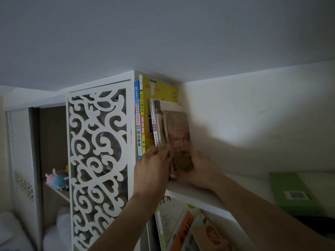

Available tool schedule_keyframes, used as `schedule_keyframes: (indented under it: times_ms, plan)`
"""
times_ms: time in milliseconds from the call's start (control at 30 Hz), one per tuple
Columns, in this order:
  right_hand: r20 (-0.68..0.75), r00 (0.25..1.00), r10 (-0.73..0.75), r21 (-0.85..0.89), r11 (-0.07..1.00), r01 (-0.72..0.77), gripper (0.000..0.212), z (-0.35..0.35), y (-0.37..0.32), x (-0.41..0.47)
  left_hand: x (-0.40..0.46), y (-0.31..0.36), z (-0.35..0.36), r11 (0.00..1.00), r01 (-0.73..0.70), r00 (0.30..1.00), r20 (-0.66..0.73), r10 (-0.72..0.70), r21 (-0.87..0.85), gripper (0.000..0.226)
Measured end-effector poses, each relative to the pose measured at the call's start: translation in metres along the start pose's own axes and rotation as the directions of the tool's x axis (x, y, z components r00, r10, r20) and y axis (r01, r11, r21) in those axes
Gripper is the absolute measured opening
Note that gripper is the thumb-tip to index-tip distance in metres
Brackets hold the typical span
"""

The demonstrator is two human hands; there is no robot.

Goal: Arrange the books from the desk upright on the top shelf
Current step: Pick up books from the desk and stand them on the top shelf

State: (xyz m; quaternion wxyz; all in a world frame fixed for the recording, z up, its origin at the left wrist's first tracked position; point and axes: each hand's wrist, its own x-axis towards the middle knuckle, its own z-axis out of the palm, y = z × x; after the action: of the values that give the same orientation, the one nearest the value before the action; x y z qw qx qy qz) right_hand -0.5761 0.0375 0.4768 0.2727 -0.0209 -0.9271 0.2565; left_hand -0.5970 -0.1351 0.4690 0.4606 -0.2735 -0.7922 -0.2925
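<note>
On the white top shelf stand several upright books: a blue-spined one, a tall yellow one, then a white-spined one and a dark-spined one. At the right end of the row a brown book stands upright at the shelf's front edge. My right hand grips its lower part from the right. My left hand has its fingers against the bottoms of the neighbouring spines and the brown book's left side.
A white fretwork panel stands left of the books, with plush toys on a shelf behind it. A green book lies flat further right on the top shelf. Leaning books fill the shelf below. The ceiling is close above.
</note>
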Motion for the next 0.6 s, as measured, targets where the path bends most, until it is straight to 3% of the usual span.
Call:
schedule_keyframes:
  times_ms: [100, 200, 333, 400, 500, 600]
  plan:
    - [0.023, 1.0, -0.007, -0.024, 1.0, 0.007, 0.102, 0.004, 0.002, 0.003, -0.003, 0.001, 0.006, 0.993, -0.039, 0.999, 0.013, 0.037, 0.113, 0.034]
    - [0.034, 0.999, -0.035, 0.014, 0.999, 0.035, 0.097, 0.0, -0.005, -0.003, -0.015, -0.004, 0.009, 1.0, 0.016, 0.998, 0.06, -0.017, 0.021, 0.05]
    - [-0.047, 0.998, -0.031, 0.053, 0.998, 0.033, 0.102, -0.005, -0.021, -0.01, -0.028, -0.013, -0.001, 0.987, 0.011, 0.992, -0.12, -0.031, -0.162, 0.027]
    - [-0.116, 0.99, -0.083, 0.06, 0.994, 0.091, 0.1, -0.004, -0.032, -0.014, -0.029, -0.021, -0.005, 0.981, 0.03, 0.972, -0.223, -0.073, -0.193, 0.028]
    - [-0.204, 0.967, -0.155, -0.016, 0.988, 0.155, 0.095, 0.004, -0.045, -0.013, -0.019, -0.026, -0.01, 0.934, 0.193, 0.952, -0.174, -0.253, -0.301, 0.039]
    - [-0.267, 0.956, -0.121, 0.032, 0.99, 0.134, 0.094, 0.018, -0.06, -0.01, -0.004, -0.029, -0.01, 0.937, 0.162, 0.948, -0.215, -0.235, -0.31, 0.027]
